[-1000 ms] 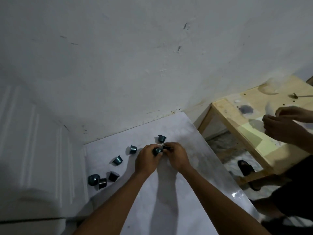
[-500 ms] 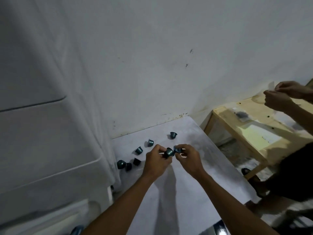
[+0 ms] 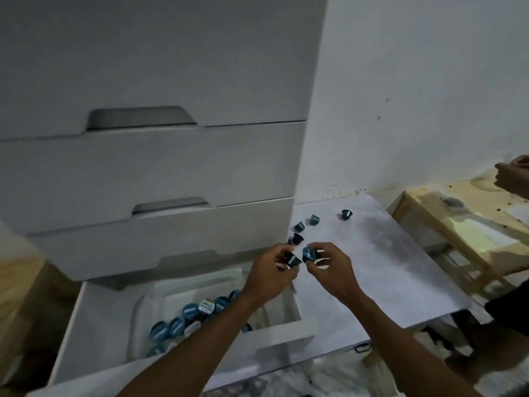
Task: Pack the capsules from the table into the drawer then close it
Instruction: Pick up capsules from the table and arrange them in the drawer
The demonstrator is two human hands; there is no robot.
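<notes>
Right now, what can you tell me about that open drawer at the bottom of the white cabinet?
The open drawer is the lowest of the white cabinet's drawers, pulled out toward the person, its right side next to the white table. It looks like smooth white board. Inside sits a white liner or tray holding a heap of teal capsules, several showing foil lids. The person's left forearm crosses above it. Nothing grips it.

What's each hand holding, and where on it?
Left hand: a capsule, pinched by its sides. Right hand: another capsule, fingers on its rim.
</notes>
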